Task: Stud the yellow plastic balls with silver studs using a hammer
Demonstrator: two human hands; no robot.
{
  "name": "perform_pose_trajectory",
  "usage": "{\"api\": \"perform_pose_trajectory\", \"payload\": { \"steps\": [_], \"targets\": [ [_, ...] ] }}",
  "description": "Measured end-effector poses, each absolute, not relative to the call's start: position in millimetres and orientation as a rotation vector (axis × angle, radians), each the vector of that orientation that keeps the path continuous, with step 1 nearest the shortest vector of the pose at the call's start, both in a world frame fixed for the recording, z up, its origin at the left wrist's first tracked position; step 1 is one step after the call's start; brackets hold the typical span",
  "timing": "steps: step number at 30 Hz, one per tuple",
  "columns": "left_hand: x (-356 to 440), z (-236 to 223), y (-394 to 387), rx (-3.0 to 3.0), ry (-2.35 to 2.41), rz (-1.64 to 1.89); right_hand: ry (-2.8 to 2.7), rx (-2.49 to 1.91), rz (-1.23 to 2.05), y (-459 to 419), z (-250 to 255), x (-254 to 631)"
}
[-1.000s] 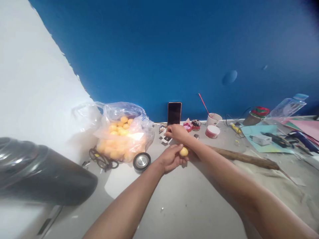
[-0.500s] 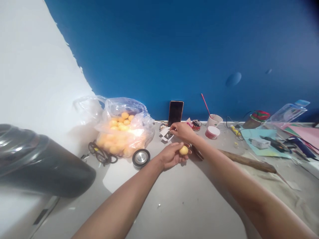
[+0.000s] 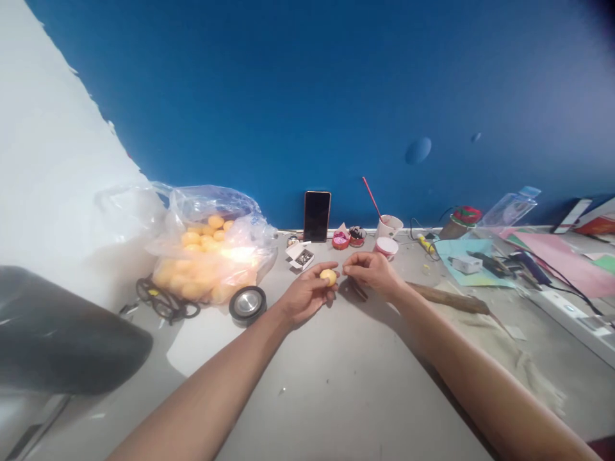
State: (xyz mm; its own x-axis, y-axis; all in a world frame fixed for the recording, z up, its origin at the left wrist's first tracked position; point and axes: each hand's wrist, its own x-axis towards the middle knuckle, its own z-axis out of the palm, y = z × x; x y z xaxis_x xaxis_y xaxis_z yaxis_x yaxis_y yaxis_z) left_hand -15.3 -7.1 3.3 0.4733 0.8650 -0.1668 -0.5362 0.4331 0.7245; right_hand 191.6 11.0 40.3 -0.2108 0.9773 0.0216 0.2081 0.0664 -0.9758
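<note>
My left hand (image 3: 303,297) is closed around a small yellow ball (image 3: 328,277), with the ball's upper side showing between thumb and fingers. Just to its right, my right hand (image 3: 373,271) is pinched, its fingertips close to the ball but apart from it. Whatever lies between those fingertips is too small to make out. Behind my left hand stands a small open white box (image 3: 304,257) of tiny shiny metal pieces. A dark slim tool, perhaps pliers (image 3: 357,289), lies on the table under my right hand.
At left are a clear plastic bag (image 3: 211,256) of yellow balls, black-framed glasses (image 3: 166,301), a round black-and-silver object (image 3: 248,304) and a large dark cylinder (image 3: 67,333). A phone (image 3: 317,216) leans on the wall. Right: paper cup (image 3: 390,226), wooden stick (image 3: 449,298), cloth (image 3: 504,349), papers.
My right hand has moved from the white box back toward me, beside the ball. My left hand still holds the ball. The view has turned to the right.
</note>
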Motion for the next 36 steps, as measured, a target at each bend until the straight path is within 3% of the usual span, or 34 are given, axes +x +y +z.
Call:
{"api": "perform_pose_trajectory", "payload": {
  "steps": [5, 12, 36],
  "targets": [
    [-19, 6, -8, 0.531, 0.532, 0.981, -1.359, -1.085, 1.481, 6, 31, 200],
    [-20, 6, -5, 0.526, 0.515, 0.938, -1.256, -1.031, 1.555, 7, 23, 199],
    [-20, 6, -8, 0.426, 0.556, 0.907, -1.28, -1.065, 1.504, 1, 27, 197]
  ]
}}
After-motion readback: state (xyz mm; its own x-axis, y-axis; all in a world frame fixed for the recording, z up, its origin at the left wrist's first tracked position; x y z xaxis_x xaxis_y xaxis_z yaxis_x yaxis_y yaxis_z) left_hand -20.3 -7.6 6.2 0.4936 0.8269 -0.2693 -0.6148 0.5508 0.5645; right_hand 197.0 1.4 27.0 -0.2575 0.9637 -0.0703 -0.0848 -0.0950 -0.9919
